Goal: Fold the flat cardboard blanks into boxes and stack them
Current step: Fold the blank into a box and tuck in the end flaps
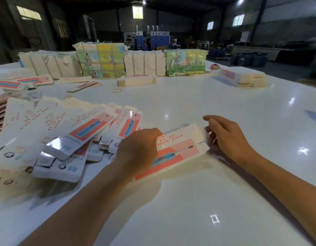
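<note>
Left hand (139, 148) gripping near end of white glossy card box with pink-and-blue print (178, 148), lying on shiny white table (224, 192). Right hand (226, 137) pinching far end flap. Judging: pressing flap squarely along crease, bracing body. Thin, slippery card folded boxes (64, 139) heaping left.

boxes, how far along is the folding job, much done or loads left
Done: a loose pile of folded boxes lies at left. In hand: the left hand holds one box while the right hand works its end flap. Left: bundled blanks wait at the back, so plenty remains.
</note>
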